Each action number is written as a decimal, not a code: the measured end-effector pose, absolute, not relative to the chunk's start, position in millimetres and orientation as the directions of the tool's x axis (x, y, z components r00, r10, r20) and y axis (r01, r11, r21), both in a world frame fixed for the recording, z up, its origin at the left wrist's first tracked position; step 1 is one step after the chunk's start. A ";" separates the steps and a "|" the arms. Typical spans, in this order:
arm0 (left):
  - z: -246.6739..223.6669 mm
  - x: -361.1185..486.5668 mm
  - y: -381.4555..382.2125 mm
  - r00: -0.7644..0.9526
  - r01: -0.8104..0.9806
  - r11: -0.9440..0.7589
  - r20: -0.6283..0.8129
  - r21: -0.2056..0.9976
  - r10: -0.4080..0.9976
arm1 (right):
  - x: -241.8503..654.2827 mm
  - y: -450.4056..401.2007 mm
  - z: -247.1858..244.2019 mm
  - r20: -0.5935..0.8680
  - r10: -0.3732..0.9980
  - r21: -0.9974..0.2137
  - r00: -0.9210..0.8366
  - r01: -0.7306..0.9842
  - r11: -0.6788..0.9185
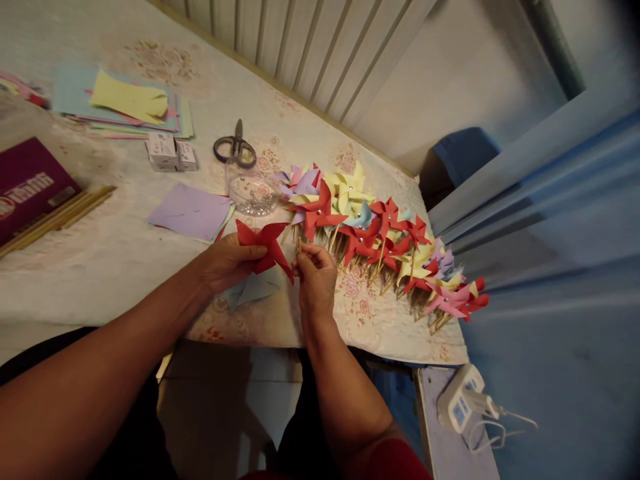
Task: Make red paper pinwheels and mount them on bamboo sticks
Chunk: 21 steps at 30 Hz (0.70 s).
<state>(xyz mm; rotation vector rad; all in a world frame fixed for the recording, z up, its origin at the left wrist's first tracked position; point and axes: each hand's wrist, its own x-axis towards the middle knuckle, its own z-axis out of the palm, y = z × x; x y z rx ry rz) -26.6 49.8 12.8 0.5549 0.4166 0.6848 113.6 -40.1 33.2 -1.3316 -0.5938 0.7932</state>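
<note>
My left hand (233,262) grips a red paper pinwheel (267,245), its thumb lying across the middle. Just to the right, my right hand (316,272) pinches a short, thin wooden stick (299,245) with its tip pointing up. The stick and the pinwheel are close together; whether they touch cannot be made out. Below them a light blue paper piece (253,290) lies on the table. Beyond my hands stands a clear round dish (254,195) with small shiny pins in it.
Finished pinwheels (390,250) on sticks lie in a row at right. Scissors (236,148), purple paper squares (187,210), small boxes (164,152) and a coloured paper stack (120,100) sit farther back. Wooden sticks (75,210) lie by a purple box (33,183). A power strip (460,399) rests lower right.
</note>
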 end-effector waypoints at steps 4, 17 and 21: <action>15.9 -27.0 48.4 0.716 -0.481 0.610 -0.119 0.630 0.687 | 103.8 -43.0 40.4 -0.095 0.817 -0.982 0.568 -0.188 0.016; 22.0 -33.9 44.7 0.781 -0.516 0.519 0.124 0.682 0.612 | 71.3 -52.9 56.3 -0.174 0.868 -0.947 0.465 -0.320 -0.018; 26.3 -35.4 45.0 0.772 -0.530 0.530 0.117 0.662 0.625 | 65.7 -51.9 54.4 -0.121 0.849 -0.966 0.515 -0.258 0.019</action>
